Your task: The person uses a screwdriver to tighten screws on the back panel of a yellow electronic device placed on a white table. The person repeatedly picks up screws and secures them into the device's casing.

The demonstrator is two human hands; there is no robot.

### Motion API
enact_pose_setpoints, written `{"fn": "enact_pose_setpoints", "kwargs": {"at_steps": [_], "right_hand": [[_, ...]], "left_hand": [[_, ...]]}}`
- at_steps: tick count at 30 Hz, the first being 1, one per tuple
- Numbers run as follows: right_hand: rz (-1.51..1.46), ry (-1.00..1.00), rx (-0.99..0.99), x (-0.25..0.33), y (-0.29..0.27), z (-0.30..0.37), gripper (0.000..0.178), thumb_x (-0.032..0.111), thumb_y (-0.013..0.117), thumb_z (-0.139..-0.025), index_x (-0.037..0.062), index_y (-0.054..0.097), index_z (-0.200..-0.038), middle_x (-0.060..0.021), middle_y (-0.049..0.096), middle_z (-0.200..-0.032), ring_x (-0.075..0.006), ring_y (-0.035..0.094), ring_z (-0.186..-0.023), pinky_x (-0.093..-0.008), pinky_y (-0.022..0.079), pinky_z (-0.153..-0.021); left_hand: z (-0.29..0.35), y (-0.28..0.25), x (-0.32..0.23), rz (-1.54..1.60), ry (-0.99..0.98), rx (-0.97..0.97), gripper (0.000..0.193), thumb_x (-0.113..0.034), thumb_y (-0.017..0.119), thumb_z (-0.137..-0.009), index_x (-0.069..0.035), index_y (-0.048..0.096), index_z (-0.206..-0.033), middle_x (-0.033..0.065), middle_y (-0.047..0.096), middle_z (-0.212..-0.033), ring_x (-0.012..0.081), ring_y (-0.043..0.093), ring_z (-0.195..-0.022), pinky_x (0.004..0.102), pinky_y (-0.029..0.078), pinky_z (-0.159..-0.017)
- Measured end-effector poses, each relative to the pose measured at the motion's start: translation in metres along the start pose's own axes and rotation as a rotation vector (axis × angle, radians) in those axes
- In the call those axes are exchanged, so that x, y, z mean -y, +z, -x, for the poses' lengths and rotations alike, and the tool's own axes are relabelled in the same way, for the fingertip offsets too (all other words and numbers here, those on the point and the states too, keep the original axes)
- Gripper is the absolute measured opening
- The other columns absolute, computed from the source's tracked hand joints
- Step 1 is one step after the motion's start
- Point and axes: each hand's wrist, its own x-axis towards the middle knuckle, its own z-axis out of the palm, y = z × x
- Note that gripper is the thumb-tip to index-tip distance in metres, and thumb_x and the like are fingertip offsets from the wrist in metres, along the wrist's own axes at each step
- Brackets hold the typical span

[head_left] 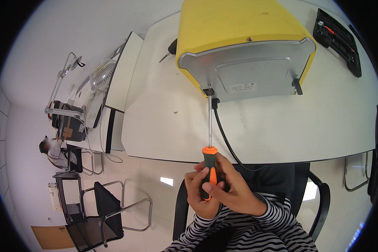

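Both my hands are closed round the green-and-orange handle of a long screwdriver (209, 159). My left hand (196, 189) wraps the handle from the left, and my right hand (237, 194) grips it from the right with its thumb across the handle. The metal shaft points away from me. Its tip overlaps the panel's lower left corner beside a black fitting; whether it sits in a screw cannot be made out. That grey metal panel (260, 69) closes the near side of a big yellow machine housing (239, 21). Close by the shaft, a black power cord (222, 134) has its plug at the panel's bottom edge.
The machine stands on a white table (164, 126). An open black tool case (338, 42) lies at the far right, and a dark-handled tool (171, 50) lies left of the machine. Further left are a fan (103, 74), an empty chair (109, 210) and a seated person (56, 153).
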Motion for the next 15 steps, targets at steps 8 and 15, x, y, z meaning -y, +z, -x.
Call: {"fn": "enact_pose_setpoints", "kwargs": {"at_steps": [8, 15], "right_hand": [[-0.206, 0.024, -0.055, -0.003, -0.004, -0.003, 0.038, 0.012, 0.043, -0.086, -0.0041, 0.033, -0.119, -0.0129, 0.053, -0.103, -0.0154, 0.053, -0.090, -0.0264, 0.041, -0.078], [-0.278, 0.102, -0.025, 0.011, -0.007, -0.004, 0.041, 0.017, 0.033, -0.089, -0.0023, 0.028, -0.125, -0.0177, 0.051, -0.106, -0.0154, 0.054, -0.087, -0.0232, 0.045, -0.075]], "left_hand": [[0.002, 0.012, -0.012, 0.624, -0.326, -0.142, 0.050, -0.033, 0.036, -0.083, 0.000, 0.027, -0.119, 0.0143, 0.046, -0.100, 0.0225, 0.045, -0.093, 0.0334, 0.041, -0.075], [0.009, -0.014, 0.007, 1.237, -0.809, 0.457, 0.044, -0.035, 0.035, -0.084, 0.003, 0.036, -0.108, 0.0114, 0.050, -0.076, 0.0173, 0.052, -0.067, 0.0269, 0.044, -0.058]]}}
